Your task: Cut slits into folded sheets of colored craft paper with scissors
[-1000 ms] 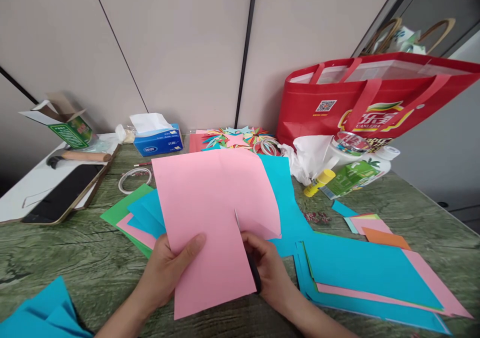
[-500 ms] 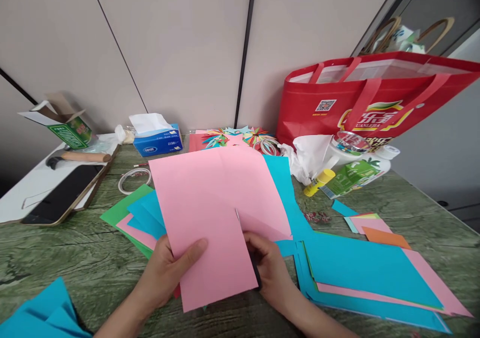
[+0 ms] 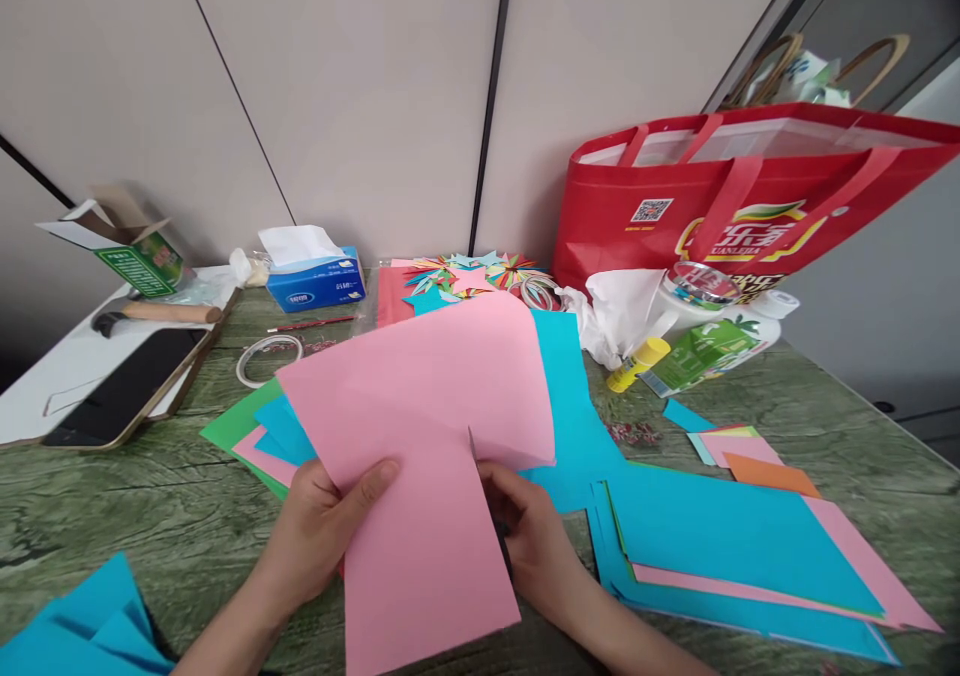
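Note:
A large sheet of pink paper (image 3: 420, 386) is held up over the table in front of me. My left hand (image 3: 322, 521) grips its left side, thumb on top and fingers underneath. My right hand (image 3: 529, 526) is closed around scissors (image 3: 471, 443), whose dark handles are mostly hidden behind the sheet. A thin blade tip pokes up through the pink paper at the end of a cut, and the part to the right of the cut curls upward. Blue sheets (image 3: 570, 386) and green paper (image 3: 240, 426) lie underneath.
Stacked coloured sheets (image 3: 750, 536) lie at right, folded blue paper (image 3: 82, 626) at lower left. Farther back are a tape roll (image 3: 270, 360), tissue box (image 3: 315, 281), paper stars (image 3: 472, 278), glue stick (image 3: 639, 364) and red bag (image 3: 637, 246). A phone (image 3: 127, 386) and hammer (image 3: 161, 313) lie left.
The pink sheet has shifted left and toward me, turning slightly. Its right part curls up more around the scissors. Both hands keep their hold.

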### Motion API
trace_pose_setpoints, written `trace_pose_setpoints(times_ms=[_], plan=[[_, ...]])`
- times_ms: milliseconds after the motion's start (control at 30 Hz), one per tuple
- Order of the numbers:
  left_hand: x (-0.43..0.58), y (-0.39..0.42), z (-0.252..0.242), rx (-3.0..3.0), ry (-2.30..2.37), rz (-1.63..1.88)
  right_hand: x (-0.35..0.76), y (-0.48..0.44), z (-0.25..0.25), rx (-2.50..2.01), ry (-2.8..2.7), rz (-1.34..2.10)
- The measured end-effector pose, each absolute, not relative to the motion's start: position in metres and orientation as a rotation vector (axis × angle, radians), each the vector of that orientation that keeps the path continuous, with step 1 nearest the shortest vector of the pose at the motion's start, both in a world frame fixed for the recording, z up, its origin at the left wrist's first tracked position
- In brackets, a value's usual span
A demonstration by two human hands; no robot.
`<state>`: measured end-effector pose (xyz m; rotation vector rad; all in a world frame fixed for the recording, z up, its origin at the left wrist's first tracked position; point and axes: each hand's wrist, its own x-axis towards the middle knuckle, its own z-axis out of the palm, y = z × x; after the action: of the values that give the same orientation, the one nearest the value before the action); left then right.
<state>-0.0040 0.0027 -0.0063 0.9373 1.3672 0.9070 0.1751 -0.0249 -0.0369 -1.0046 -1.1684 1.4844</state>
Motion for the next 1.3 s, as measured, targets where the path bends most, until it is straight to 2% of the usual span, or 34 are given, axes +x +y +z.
trace_pose_setpoints(times_ms=[167, 1300], plan=[[-0.0014, 0.0038, -0.0006, 0.917, 1.276, 0.779, 0.1759, -0.0229, -0.0335, -0.956, -1.156, 1.471], [-0.0058, 0.0, -0.0093, 1.047, 1.301, 0.798, 0.1736, -0.0237, -0.0365, -0.916, -1.021, 1.486]])
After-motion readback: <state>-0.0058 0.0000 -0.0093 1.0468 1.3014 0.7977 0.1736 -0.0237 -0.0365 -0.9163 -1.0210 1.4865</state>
